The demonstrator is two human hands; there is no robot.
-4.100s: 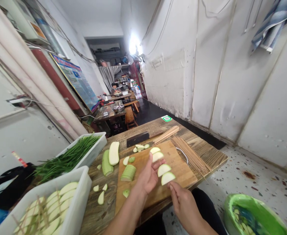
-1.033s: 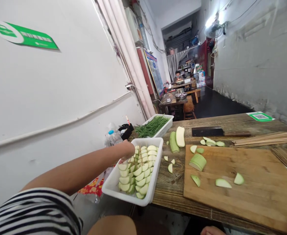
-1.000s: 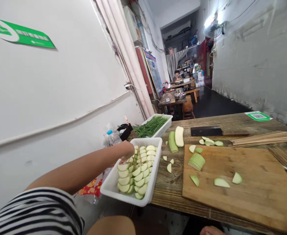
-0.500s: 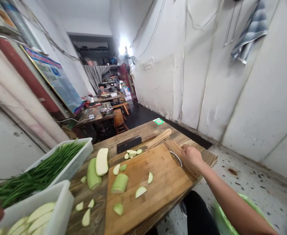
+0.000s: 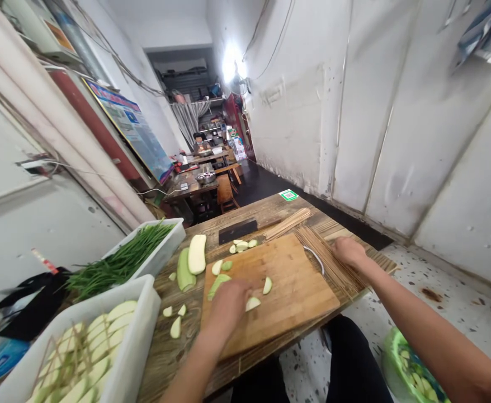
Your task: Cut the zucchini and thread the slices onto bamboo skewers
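The blurred left hand (image 5: 229, 299), finger state unreadable, rests on the wooden cutting board (image 5: 296, 285) by the pale green squash slices (image 5: 253, 304), while the right hand (image 5: 348, 252) closes its fingers on thin bamboo skewers (image 5: 333, 273) at the bench (image 5: 270, 210) edge, where a careless drag might sweep some off.

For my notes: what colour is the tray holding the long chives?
White: the rectangular plastic tray of green chives, best in the head view.

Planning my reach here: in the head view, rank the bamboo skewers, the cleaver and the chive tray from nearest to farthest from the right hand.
1. Bamboo skewers: right side, under the right hand.
2. Cleaver: beyond the board, leftward.
3. Chive tray: far left.
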